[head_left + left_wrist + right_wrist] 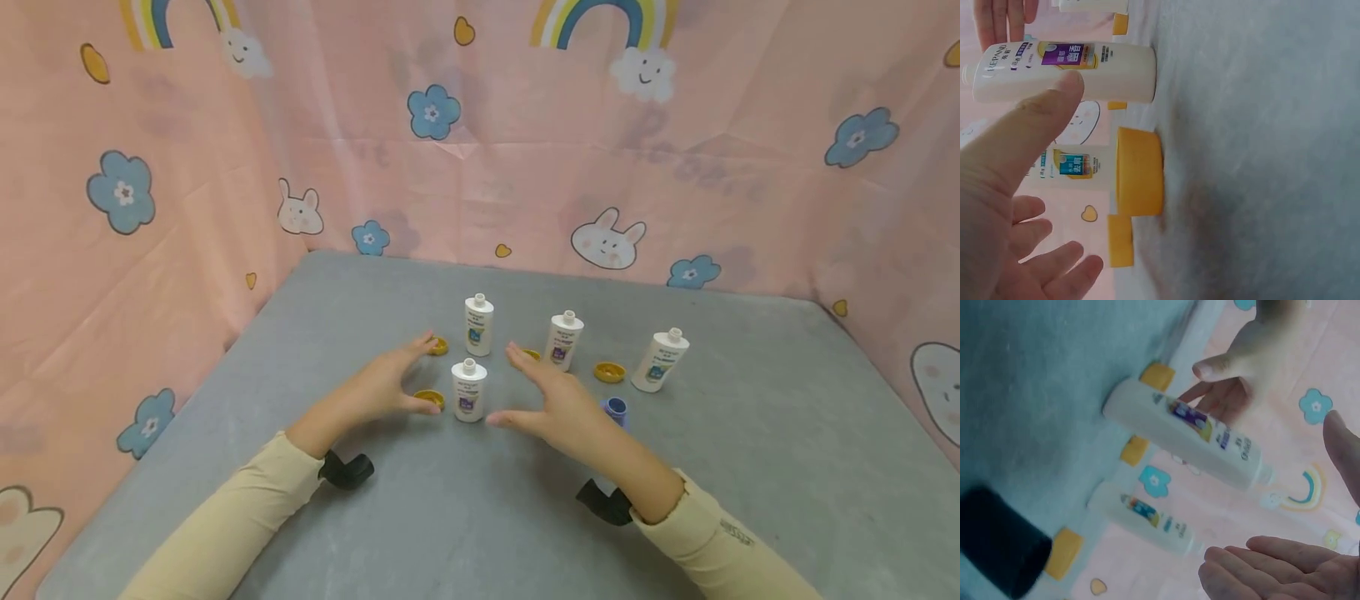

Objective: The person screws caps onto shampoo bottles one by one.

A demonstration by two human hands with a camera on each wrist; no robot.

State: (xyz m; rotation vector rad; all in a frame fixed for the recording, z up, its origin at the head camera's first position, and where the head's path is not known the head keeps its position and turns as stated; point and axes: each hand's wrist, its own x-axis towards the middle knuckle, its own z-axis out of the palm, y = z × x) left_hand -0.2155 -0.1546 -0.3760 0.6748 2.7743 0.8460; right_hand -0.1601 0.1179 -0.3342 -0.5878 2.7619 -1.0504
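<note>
A white pump-less lotion bottle with a purple label point(468, 393) stands upright, its narrow neck uncapped. My left hand point(378, 385) is to its left, thumb and fingers spread apart. On the other side is my right hand point(558, 408), also with straight fingers and nothing in it. The left wrist view shows the left thumb overlapping the bottle point(1129, 72). Just by the left hand lie two yellow ring-like caps point(430, 401), one near the thumb and one at the fingertips. In the right wrist view, the same bottle point(1179, 434) stands between the two hands.
Behind stand a bottle with a teal label point(478, 323), another purple-labelled bottle point(563, 340) and a teal-labelled one point(660, 360) at right. More yellow caps point(609, 372) lie among them. A small blue cup-like piece point(617, 409) is beside my right wrist. Pink printed cloth point(495, 192) walls the grey table point(465, 517).
</note>
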